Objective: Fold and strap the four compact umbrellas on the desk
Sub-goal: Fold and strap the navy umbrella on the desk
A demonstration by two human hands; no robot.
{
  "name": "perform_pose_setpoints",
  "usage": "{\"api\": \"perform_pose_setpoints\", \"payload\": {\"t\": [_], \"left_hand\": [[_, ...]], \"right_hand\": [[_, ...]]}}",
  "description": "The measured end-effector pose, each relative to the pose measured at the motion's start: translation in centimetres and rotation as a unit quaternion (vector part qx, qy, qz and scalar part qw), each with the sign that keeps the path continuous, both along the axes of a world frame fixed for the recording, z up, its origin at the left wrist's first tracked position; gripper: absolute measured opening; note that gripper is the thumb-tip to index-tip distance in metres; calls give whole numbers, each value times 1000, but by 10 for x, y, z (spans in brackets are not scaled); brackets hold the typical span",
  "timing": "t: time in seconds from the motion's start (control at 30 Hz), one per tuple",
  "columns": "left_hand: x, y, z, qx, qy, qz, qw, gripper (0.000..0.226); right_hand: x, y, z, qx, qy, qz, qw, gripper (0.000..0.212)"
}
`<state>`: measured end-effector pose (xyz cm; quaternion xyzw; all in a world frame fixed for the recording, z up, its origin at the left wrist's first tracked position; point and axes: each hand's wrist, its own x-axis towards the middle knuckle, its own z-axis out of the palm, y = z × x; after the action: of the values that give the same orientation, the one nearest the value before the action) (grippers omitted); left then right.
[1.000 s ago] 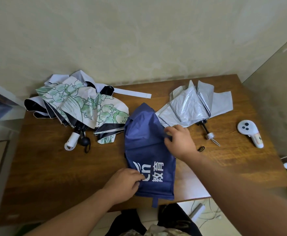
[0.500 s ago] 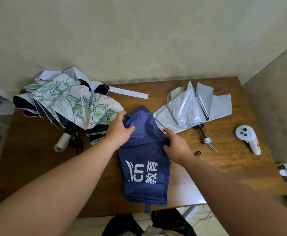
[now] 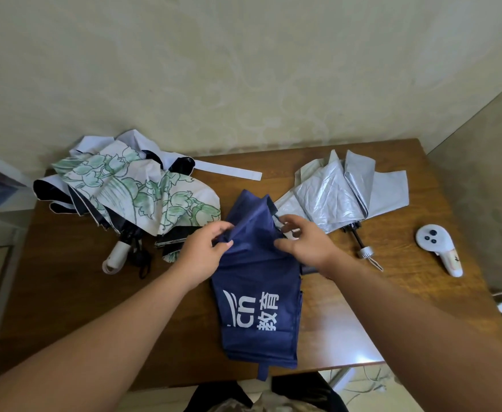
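A navy blue umbrella (image 3: 258, 295) with white lettering lies flattened in the middle of the wooden desk (image 3: 65, 307), its strap hanging over the front edge. My left hand (image 3: 205, 251) pinches a fold of its cloth at the upper left. My right hand (image 3: 306, 242) grips the cloth at the upper right, fingers partly spread. A white umbrella with green flower print (image 3: 136, 194) lies loose at the back left, over a black-lined one. A silver umbrella (image 3: 339, 191) lies loose at the back right, its handle (image 3: 365, 251) pointing toward me.
A white hand-held controller (image 3: 437, 245) lies at the desk's right side. A white strap (image 3: 228, 171) lies near the wall. The wall runs along the desk's far edge and right side. Cables lie on the floor below the front edge.
My left hand went from the umbrella's lower edge up to its upper left and now pinches a fold. My right hand shifted slightly inward on the cloth.
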<state>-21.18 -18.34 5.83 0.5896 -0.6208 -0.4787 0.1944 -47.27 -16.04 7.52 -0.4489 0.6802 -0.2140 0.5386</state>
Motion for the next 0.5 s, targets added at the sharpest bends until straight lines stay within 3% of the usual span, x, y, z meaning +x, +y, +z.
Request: {"api": "perform_pose_setpoints", "payload": {"t": [0.1,0.27,0.37,0.43,0.5], "left_hand": [[13,8,0,1,18,-1,1000,46],[22,18,2,20,38,-5,999,56],[22,20,3,23,45,-7,999,51],[21,22,4,18,32,9,999,50],[21,25,7,-11,-17,58,998,53]], "right_hand": [[12,-14,13,-11,-81,-25,996,41],[27,-17,27,-24,-116,11,993,29],[34,-13,34,-19,-140,20,990,19],[37,-9,38,-44,-135,16,990,13],[36,-2,39,-51,-136,3,989,21]]}}
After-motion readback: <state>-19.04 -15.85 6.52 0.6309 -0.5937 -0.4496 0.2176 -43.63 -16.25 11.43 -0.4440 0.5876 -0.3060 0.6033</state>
